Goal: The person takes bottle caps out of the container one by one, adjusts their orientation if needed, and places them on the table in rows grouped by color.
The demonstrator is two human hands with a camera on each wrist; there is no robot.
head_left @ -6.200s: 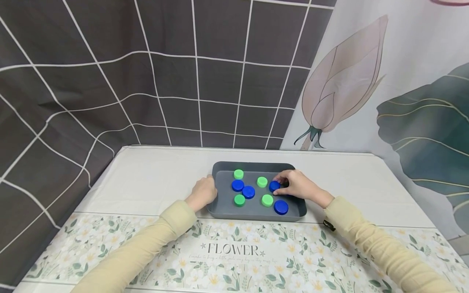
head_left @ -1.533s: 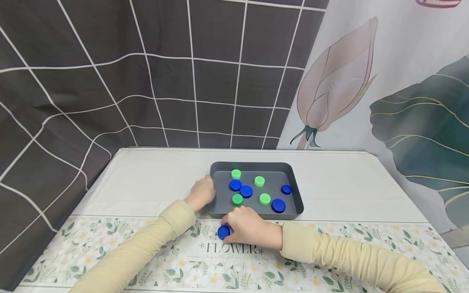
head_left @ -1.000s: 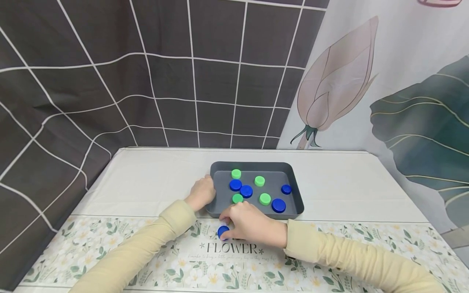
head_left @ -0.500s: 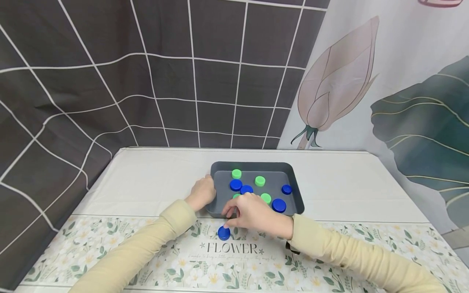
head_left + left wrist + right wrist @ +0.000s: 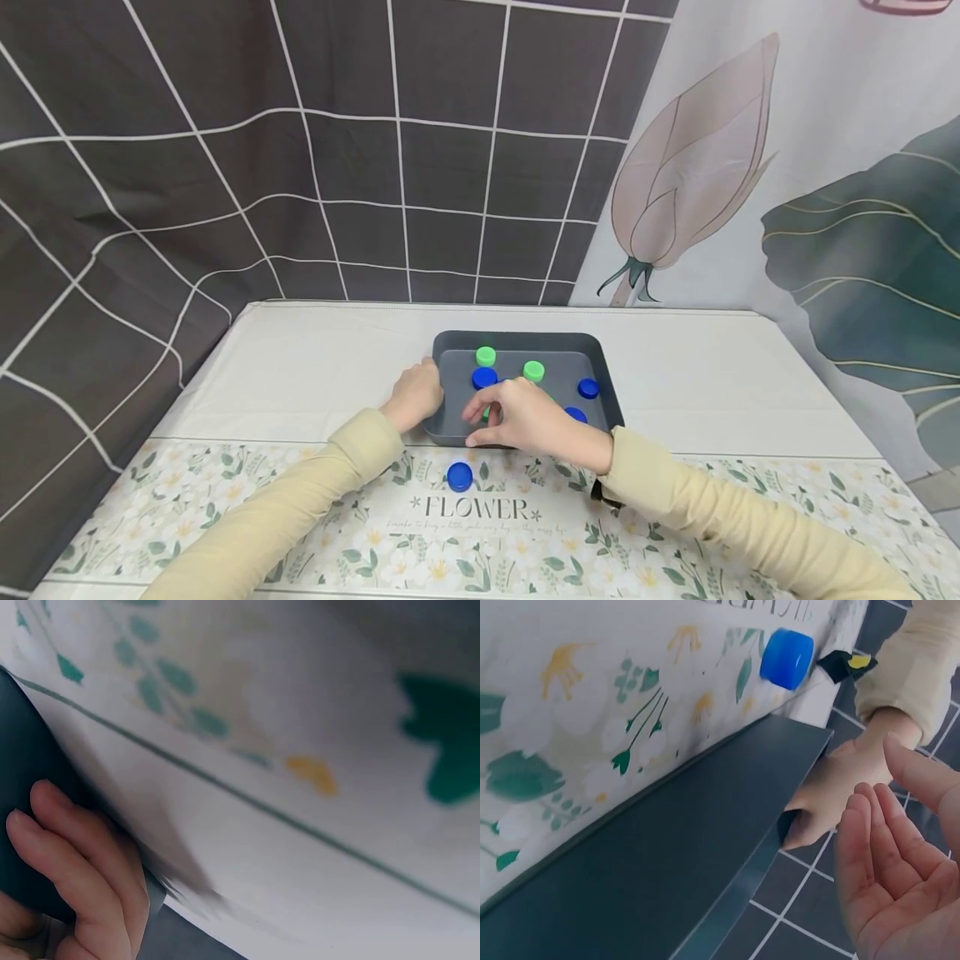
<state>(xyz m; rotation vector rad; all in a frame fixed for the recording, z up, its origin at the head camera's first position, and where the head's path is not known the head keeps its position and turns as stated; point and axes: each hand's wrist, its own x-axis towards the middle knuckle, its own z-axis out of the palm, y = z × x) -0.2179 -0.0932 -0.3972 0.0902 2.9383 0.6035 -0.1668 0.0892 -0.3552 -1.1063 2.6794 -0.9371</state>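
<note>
Dark gridded cloth [image 5: 352,150] hangs behind the desk [image 5: 337,358], and to the right we see a pale cloth [image 5: 720,287] printed with a pink bud [image 5: 693,158] and a dark leaf [image 5: 885,250]. Across the front of the desk runs a flowered band with the word FLOWER [image 5: 476,507]. On the desk sits a shallow grey tray [image 5: 520,342]. We see the left hand [image 5: 417,393] gripping its left edge, fingers bent around the wall. Over the front of the tray hovers the right hand [image 5: 528,419], its fingers and thumb loosely curved, apart and holding nothing. One blue cap [image 5: 460,477] lies on the desk just in front of the tray, above the lettering. Inside the tray, a green cap [image 5: 486,357] stands at the back left, with a second blue cap [image 5: 484,378] just in front of it. Another green cap [image 5: 533,371] is near the middle, a small blue cap [image 5: 588,388] towards the right wall, and a larger blue cap [image 5: 576,414] nearer the front, partly covered by the right hand. Other caps behind that hand show only as slivers to us. Both arms wear cream sleeves [image 5: 330,475].
</note>
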